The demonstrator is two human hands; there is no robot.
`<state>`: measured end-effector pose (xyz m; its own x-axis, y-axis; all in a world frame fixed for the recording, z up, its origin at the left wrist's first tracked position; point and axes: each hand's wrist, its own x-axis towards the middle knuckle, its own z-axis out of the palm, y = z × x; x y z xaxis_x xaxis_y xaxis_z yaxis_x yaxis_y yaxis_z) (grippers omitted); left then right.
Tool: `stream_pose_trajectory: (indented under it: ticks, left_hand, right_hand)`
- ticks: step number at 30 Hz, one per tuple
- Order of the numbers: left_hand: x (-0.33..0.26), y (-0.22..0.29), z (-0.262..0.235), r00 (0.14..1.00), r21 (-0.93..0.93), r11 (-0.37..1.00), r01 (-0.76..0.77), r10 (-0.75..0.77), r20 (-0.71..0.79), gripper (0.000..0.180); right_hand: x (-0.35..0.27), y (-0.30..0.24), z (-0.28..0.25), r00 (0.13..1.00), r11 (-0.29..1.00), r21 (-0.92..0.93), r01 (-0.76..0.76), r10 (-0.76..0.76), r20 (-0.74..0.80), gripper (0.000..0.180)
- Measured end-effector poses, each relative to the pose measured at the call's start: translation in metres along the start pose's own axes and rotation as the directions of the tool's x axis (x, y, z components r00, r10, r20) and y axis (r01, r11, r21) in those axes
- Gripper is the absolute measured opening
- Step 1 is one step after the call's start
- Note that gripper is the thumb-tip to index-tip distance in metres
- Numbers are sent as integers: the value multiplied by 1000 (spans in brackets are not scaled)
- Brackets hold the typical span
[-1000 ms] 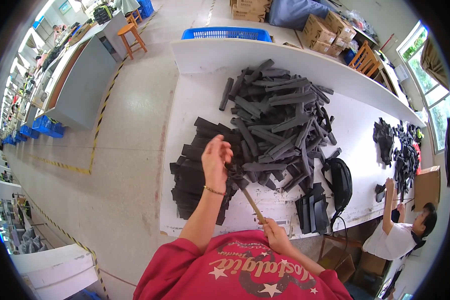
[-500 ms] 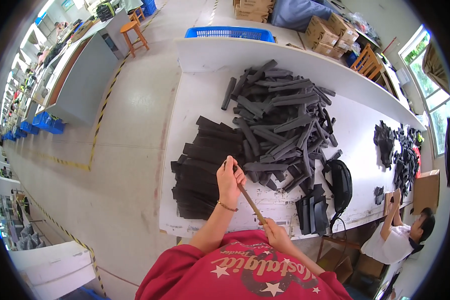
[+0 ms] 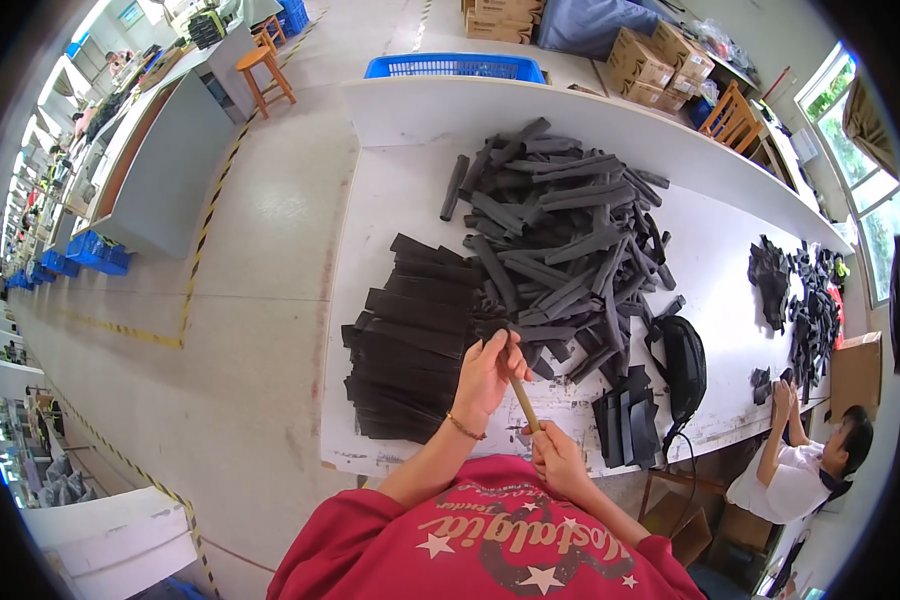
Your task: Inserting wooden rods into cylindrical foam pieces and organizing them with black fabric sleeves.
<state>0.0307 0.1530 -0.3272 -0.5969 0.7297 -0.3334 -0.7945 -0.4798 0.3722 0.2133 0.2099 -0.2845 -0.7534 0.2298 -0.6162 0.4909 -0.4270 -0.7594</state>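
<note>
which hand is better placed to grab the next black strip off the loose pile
Probably the left hand: it sits at the edge of the loose pile of black strips, pinching one at the stick's tip. The right hand grips the stick's lower end.

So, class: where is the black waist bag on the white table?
In the head view the black waist bag lies on the white table, right of the wooden stick, just beyond the small stack of black pieces.

Matt black fabric strips (image 3: 560,235), soft-looking and dull, heaped on the smooth white table top (image 3: 390,190). Thin tan wooden stick (image 3: 523,400), plain and unvarnished. Glossy blue plastic crate (image 3: 455,67); brown cardboard boxes (image 3: 650,55), matt.
</note>
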Motion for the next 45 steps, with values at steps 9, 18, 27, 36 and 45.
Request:
stream_pose_trajectory:
  ticks: [9,18,27,36,45]
  left_hand:
    - [-3,19,5,988,-124,982,141,-132,78,32]
    - [26,16,-4,960,62,984,-166,175,-219,11]
    - [17,15,12,916,234,935,-267,321,-241,11]
    - [5,-3,15,952,213,977,-19,82,-294,24]
    - [20,38,1,852,249,945,-213,304,-425,34]
  right_hand:
    - [13,5,3,992,991,-88,98,-105,-72,19]
    - [13,11,10,987,914,-393,105,-143,-71,19]
    - [-8,7,1,994,923,-377,74,-99,-48,19]
    - [14,-1,16,989,980,-180,83,-102,-103,21]
    - [5,17,13,974,819,-554,149,-220,-62,19]
